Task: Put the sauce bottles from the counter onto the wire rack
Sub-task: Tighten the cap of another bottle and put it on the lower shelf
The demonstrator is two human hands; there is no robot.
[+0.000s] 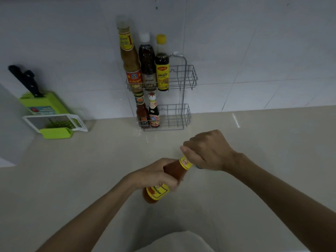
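Observation:
A red chilli sauce bottle [175,172] with a yellow label is tilted above the counter, neck pointing up and right. My left hand [154,174] grips its body. My right hand [207,151] is closed around its neck and cap, which are hidden. The two-tier wire rack [185,79] hangs on the tiled wall behind. Its upper basket holds three tall bottles [148,64] on the left side. The lower basket [179,115] holds two small bottles [148,113] on its left; the right halves of both baskets are bare.
A green knife block [42,104] with a black-handled knife [25,80] stands at the back left, with a white and green slicer [56,124] in front. The beige counter [254,142] runs to the wall. A pale cloth [174,241] shows at the bottom edge.

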